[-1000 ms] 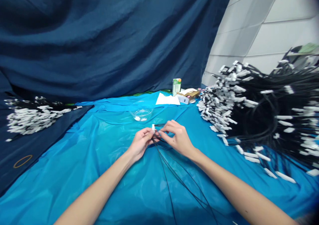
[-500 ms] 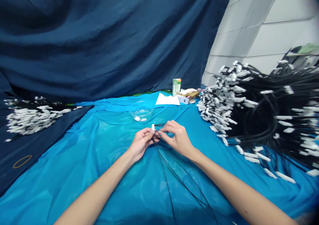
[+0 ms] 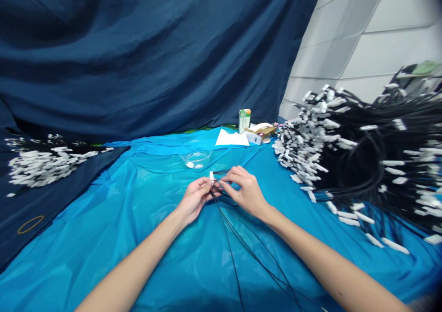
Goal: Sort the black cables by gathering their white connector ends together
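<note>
Pinching a white connector on thin black wires – left hand and right hand both grasping – big wire heap remains, smaller pile looks finished

On the counter, a glass bowl sits just behind the two hands. A carton stands farther back. Cable heaps lie far left and right.

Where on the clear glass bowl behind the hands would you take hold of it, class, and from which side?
Grip the glass bowl by its near rim, reaching from the front, over the hands. It sits upright and open-topped on the blue sheet, so the thin rim probably suits a pinch with the fingers; the small white pieces inside stay put.
</note>
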Action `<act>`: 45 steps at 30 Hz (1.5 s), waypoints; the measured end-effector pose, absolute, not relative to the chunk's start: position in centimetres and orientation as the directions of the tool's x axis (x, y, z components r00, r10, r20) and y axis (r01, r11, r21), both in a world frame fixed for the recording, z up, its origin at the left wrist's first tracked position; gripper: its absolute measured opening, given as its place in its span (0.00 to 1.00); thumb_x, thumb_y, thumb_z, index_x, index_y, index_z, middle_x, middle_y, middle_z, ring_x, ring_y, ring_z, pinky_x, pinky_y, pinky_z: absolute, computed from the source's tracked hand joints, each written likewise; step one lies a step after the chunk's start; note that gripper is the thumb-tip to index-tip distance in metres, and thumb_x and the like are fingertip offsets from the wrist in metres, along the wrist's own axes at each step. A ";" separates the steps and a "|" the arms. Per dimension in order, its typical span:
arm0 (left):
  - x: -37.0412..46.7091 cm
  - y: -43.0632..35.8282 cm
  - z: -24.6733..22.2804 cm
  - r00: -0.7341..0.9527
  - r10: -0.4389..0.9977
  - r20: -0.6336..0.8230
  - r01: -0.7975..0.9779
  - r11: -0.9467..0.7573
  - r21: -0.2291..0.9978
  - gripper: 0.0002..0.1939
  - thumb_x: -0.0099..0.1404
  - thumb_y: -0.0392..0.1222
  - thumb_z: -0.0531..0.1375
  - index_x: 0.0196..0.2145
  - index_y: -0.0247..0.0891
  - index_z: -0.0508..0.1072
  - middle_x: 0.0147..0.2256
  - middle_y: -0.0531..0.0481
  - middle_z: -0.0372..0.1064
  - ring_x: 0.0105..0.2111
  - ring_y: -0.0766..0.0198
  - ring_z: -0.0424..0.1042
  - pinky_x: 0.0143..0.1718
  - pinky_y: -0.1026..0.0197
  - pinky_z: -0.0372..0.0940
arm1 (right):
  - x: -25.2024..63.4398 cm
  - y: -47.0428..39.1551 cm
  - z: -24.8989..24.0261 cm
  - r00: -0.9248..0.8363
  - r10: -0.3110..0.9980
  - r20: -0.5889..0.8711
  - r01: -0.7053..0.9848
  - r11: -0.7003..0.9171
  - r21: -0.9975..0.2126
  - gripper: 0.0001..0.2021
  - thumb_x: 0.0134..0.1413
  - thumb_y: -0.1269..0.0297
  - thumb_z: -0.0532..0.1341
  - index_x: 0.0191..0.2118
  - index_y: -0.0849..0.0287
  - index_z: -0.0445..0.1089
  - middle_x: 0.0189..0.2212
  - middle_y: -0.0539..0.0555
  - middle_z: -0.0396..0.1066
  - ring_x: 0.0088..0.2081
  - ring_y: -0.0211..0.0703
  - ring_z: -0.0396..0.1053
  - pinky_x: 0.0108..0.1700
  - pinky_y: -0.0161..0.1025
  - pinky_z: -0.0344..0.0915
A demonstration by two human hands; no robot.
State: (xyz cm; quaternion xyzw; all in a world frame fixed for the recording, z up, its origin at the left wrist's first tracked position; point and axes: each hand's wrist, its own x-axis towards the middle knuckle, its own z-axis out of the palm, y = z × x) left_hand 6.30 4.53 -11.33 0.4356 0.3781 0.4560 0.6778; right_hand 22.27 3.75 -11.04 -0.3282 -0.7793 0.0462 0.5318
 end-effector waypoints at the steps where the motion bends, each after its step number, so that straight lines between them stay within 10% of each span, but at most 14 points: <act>1: 6.3 4.5 -11.3 0.294 0.948 -0.120 -0.294 0.209 0.933 0.17 0.50 0.40 0.63 0.34 0.27 0.63 0.33 0.45 0.64 0.33 0.68 0.66 0.37 0.64 0.65 | 22.2 3.7 -11.0 -0.219 0.549 0.806 0.464 0.786 -0.409 0.07 0.53 0.67 0.55 0.29 0.62 0.68 0.26 0.52 0.63 0.30 0.35 0.59 0.37 0.37 0.56; 12: 5.8 5.2 -11.1 0.239 0.967 -0.084 -0.338 0.164 0.927 0.13 0.54 0.38 0.59 0.35 0.27 0.63 0.33 0.46 0.63 0.31 0.70 0.65 0.34 0.68 0.64 | 22.8 3.8 -11.1 -0.461 0.348 0.816 0.461 0.880 -0.115 0.07 0.49 0.69 0.56 0.34 0.57 0.70 0.43 0.52 0.61 0.47 0.44 0.52 0.48 0.44 0.54; 45: 5.8 5.2 -10.2 0.137 0.963 -0.230 -0.405 0.267 0.875 0.07 0.61 0.34 0.50 0.36 0.26 0.64 0.34 0.45 0.64 0.31 0.70 0.66 0.36 0.63 0.66 | 23.1 4.5 -11.7 -0.547 0.369 0.752 0.569 0.822 0.011 0.07 0.54 0.67 0.53 0.34 0.57 0.69 0.36 0.51 0.64 0.40 0.41 0.55 0.40 0.41 0.53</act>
